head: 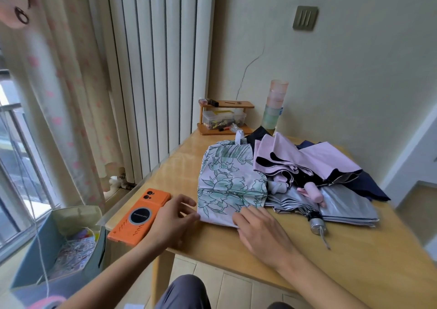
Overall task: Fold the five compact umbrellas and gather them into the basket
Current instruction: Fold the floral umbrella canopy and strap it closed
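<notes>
A white umbrella with a green flower print (227,181) lies loosely collapsed on the wooden table (354,256). My left hand (175,216) touches its near left corner, fingers loosely bent. My right hand (260,230) pinches its near edge. To the right lie a pink umbrella (307,162) with a pink handle, a silver umbrella (343,204) with a metal handle, and dark navy fabric (371,188) beneath them. A blue fabric basket (30,256) stands on the floor at the lower left, with a colourful folded umbrella (75,249) inside.
An orange phone (139,216) lies at the table's left edge next to my left hand. A wooden shelf (224,119) with a clear box and stacked plastic cups (275,105) stand at the far edge. A radiator and curtain fill the left.
</notes>
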Tool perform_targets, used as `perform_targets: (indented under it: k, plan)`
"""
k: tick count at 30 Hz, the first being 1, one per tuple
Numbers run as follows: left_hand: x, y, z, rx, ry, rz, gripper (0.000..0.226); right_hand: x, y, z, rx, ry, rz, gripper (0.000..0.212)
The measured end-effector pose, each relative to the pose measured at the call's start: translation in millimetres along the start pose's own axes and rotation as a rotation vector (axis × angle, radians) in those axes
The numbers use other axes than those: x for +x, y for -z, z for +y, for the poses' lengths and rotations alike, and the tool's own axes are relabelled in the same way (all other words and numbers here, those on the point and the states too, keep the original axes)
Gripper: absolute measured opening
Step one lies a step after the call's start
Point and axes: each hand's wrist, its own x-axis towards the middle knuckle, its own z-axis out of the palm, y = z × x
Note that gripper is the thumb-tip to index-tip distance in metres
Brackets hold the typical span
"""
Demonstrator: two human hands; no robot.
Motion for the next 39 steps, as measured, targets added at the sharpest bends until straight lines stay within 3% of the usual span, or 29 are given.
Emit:
perform_targets:
  k: [8,11,17,20,23,27,35,39]
  plan:
    - [1.4,-1.3,-2.5,-0.115,0.080,-0.027,0.027,-9.6,1.6,2.8,0.020,0.086,-0.051,0.010]
    - [0.2,-1.4,-3.1,-0.100,0.028,-0.025,0.025,-15.7,3.5,5.3,0.000,0.078,-0.044,0.015]
    - [-4.9,-1.4,-7.6,0.255,-0.463,-0.057,0.040,-27.4,4.4,11.1,-0.003,-0.008,0.069,0.012]
    - [-3.4,-5.1,-15.3,0.544,-0.629,0.067,0.048,-27.6,7.1,8.0,0.006,-0.054,0.129,0.014]
    - [1.1,-8.8,-17.3,0.700,-0.781,0.257,0.027,-29.7,7.9,2.5,0.012,-0.069,0.144,0.015]
    - [-0.2,-8.8,-25.4,0.781,-0.927,0.302,0.011,-36.2,6.4,-0.9,0.021,-0.090,0.130,0.016]
    - [-2.4,-4.9,-34.0,0.679,-0.872,0.264,0.007,-44.7,3.6,-6.4,0.082,-0.167,0.111,0.008]
    - [-6.6,-5.8,-29.7,0.466,-0.674,0.183,0.017,-43.4,5.0,-12.2,0.107,-0.241,0.139,0.010]
